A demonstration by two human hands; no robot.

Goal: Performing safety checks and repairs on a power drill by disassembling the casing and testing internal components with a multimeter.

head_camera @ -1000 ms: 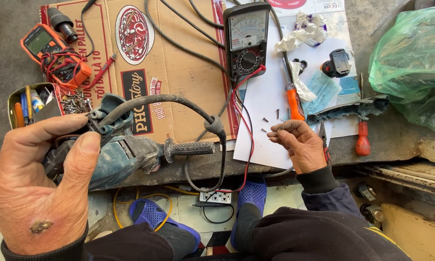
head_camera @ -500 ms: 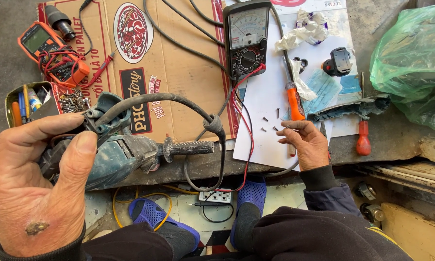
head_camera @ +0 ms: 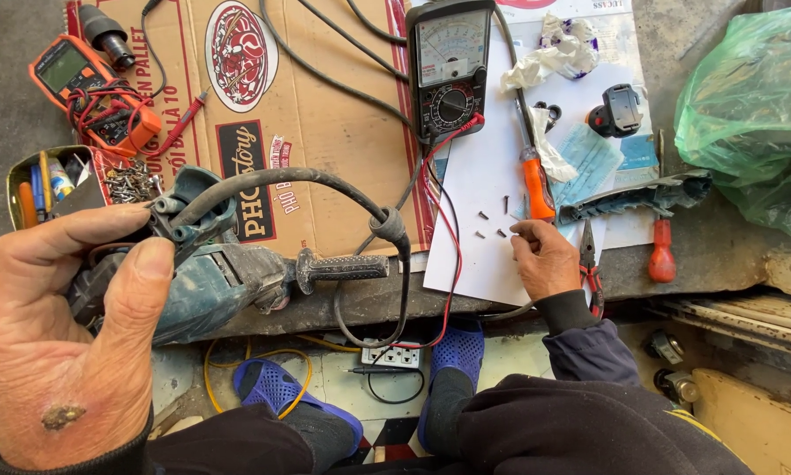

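My left hand (head_camera: pixel 70 343) grips the rear of a worn teal angle grinder (head_camera: pixel 211 286), thumb pressed on its body. The grinder's black side handle (head_camera: pixel 343 266) points right, and its black cable (head_camera: pixel 325 180) loops over the cardboard. My right hand (head_camera: pixel 549 264) rests on a white paper sheet (head_camera: pixel 483 158), fingers curled. Its fingertips touch down beside a few small dark screws (head_camera: pixel 492 224), just below an orange-handled screwdriver (head_camera: pixel 537 186). Whether a screw is pinched between the fingers stays hidden.
An analog multimeter (head_camera: pixel 451 66) with red and black leads, an orange digital meter (head_camera: pixel 83 84), a tin of screws and tools (head_camera: pixel 48 180), a teal housing piece (head_camera: pixel 633 198), red pliers (head_camera: pixel 592 264), a green plastic bag (head_camera: pixel 756 105). A power strip (head_camera: pixel 395 354) lies on the floor.
My right hand slid up from the screws to the screwdriver's handle end, then settled a little left with its fingertips by the screws. The left hand and grinder stayed put.
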